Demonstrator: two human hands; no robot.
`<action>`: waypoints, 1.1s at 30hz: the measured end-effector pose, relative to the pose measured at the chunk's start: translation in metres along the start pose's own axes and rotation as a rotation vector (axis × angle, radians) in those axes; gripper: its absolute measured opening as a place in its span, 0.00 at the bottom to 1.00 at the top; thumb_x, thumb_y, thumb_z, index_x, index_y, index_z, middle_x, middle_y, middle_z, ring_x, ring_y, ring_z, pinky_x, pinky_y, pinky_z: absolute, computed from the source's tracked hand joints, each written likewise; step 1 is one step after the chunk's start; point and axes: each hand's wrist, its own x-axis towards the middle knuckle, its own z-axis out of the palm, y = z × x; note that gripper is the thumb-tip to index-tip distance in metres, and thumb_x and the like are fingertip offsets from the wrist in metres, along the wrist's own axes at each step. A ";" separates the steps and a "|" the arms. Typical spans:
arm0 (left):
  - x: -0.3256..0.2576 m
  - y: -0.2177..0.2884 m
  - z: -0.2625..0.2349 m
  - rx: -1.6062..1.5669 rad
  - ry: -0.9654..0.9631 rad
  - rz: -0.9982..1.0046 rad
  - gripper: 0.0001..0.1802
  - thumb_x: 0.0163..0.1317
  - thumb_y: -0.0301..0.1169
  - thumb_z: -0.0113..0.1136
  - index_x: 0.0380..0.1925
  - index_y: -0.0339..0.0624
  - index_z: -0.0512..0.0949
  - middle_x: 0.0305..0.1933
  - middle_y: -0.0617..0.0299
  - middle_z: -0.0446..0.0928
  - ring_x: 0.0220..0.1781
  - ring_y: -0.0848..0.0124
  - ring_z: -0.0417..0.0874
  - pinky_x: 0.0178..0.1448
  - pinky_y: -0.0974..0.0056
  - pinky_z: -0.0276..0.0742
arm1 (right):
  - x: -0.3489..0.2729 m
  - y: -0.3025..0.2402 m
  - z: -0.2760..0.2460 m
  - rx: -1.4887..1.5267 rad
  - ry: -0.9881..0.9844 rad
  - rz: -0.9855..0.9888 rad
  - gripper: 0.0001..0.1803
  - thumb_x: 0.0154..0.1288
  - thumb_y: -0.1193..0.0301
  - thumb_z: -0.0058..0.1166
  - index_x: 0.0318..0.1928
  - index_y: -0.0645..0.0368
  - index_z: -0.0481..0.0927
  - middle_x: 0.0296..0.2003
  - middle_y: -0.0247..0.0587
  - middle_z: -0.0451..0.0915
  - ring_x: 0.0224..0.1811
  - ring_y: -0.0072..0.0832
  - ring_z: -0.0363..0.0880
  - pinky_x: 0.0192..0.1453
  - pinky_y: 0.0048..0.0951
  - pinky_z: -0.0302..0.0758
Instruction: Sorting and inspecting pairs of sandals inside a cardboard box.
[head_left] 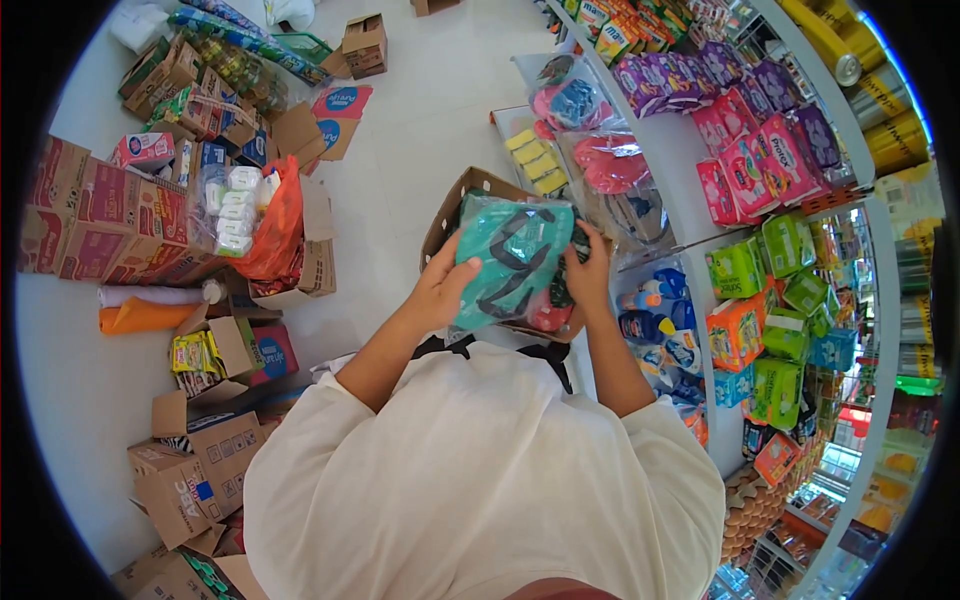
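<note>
A clear plastic bag with teal sandals with black straps (518, 258) is between my two hands, in front of my body. My left hand (442, 285) grips its left edge, the thumb lying on top. My right hand (588, 268) is closed at its right edge, beside a dark green patterned item; part of those fingers is hidden. Under the bag stands an open cardboard box (440, 222). A reddish-pink item (548, 313) shows inside it, below the bag, mostly covered.
On the right, shelves carry bagged pink slippers (612, 162), yellow packs (537, 160), blue bottles (648, 325) and green packets (778, 392). Cardboard boxes (185, 478), an orange-red plastic bag (278, 225) and stacked cartons (110, 215) stand on the left along the pale floor (400, 120).
</note>
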 end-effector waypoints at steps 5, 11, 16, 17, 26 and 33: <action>0.013 -0.004 0.005 0.105 0.095 0.059 0.29 0.76 0.34 0.48 0.73 0.35 0.58 0.68 0.58 0.68 0.68 0.72 0.67 0.72 0.66 0.61 | -0.010 -0.056 -0.012 0.090 0.200 -0.019 0.26 0.68 0.69 0.61 0.63 0.62 0.71 0.57 0.49 0.74 0.60 0.38 0.73 0.66 0.35 0.67; 0.030 -0.014 0.025 0.127 0.143 0.119 0.28 0.78 0.37 0.46 0.72 0.35 0.59 0.68 0.57 0.68 0.68 0.71 0.67 0.72 0.66 0.60 | -0.040 -0.105 0.021 -0.106 -0.007 -0.383 0.30 0.59 0.74 0.61 0.63 0.59 0.72 0.61 0.52 0.72 0.63 0.49 0.69 0.69 0.46 0.63; 0.039 -0.017 0.029 0.093 0.323 0.135 0.25 0.80 0.40 0.41 0.68 0.34 0.63 0.63 0.56 0.72 0.62 0.70 0.71 0.68 0.66 0.64 | -0.050 -0.119 0.019 -0.177 -0.110 -0.575 0.33 0.45 0.76 0.62 0.58 0.48 0.80 0.60 0.45 0.75 0.61 0.45 0.72 0.63 0.46 0.66; 0.042 -0.016 0.028 0.092 0.318 0.133 0.25 0.80 0.40 0.41 0.68 0.34 0.63 0.63 0.56 0.72 0.62 0.70 0.71 0.68 0.66 0.64 | -0.049 -0.116 0.016 -0.173 -0.157 -0.635 0.32 0.45 0.76 0.61 0.56 0.47 0.82 0.59 0.42 0.76 0.60 0.45 0.72 0.62 0.46 0.66; 0.052 -0.011 0.022 0.210 0.259 0.189 0.27 0.79 0.41 0.42 0.69 0.33 0.63 0.62 0.55 0.73 0.63 0.69 0.71 0.68 0.65 0.63 | -0.069 -0.070 -0.011 -0.080 -0.108 -0.546 0.26 0.45 0.79 0.59 0.50 0.52 0.85 0.54 0.47 0.79 0.54 0.45 0.77 0.60 0.44 0.71; 0.041 -0.020 0.042 0.123 0.268 0.152 0.28 0.79 0.40 0.43 0.71 0.34 0.62 0.67 0.57 0.70 0.67 0.70 0.69 0.72 0.66 0.60 | -0.054 -0.076 -0.005 0.005 0.278 -0.193 0.22 0.57 0.79 0.62 0.54 0.59 0.79 0.52 0.54 0.78 0.56 0.50 0.76 0.62 0.43 0.71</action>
